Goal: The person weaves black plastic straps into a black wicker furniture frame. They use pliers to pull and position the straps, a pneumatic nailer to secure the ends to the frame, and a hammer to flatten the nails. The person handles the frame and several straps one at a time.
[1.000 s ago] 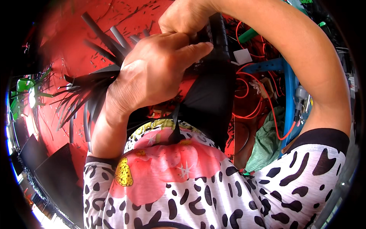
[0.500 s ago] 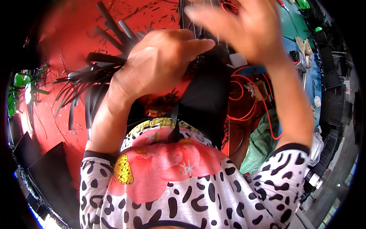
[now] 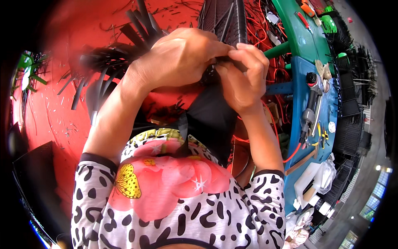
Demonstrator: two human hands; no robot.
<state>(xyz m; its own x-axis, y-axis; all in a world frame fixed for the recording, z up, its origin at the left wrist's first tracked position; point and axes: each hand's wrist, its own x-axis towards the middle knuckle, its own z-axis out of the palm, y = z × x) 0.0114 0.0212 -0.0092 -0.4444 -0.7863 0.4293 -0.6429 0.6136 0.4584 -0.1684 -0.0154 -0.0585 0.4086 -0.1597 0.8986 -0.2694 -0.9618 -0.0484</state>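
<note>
My left hand (image 3: 180,60) is closed, its thumb and forefinger reaching right. Dark flat strips (image 3: 139,29), seemingly plastic, spread up and left from behind it. Close beside it, my right hand (image 3: 244,79) is bent in a pinch, the fingertips of both hands nearly meeting. Something dark lies between them, mostly covered by my fingers. Just beyond the hands stands a dark woven piece (image 3: 219,20) with a strip-wrapped edge (image 3: 240,25).
Red floor covering (image 3: 54,137) at left is littered with strip scraps. At right, a green bench (image 3: 296,33) and a blue bench (image 3: 296,108) carry a power tool (image 3: 309,112), a red-handled tool (image 3: 303,20) and yellow-handled cutters (image 3: 323,133). A red hose (image 3: 275,120) loops beside them.
My right hand has come down and inward from its raised, blurred position to meet my left hand. The left hand stays nearly in place. More of the benches shows at right.
</note>
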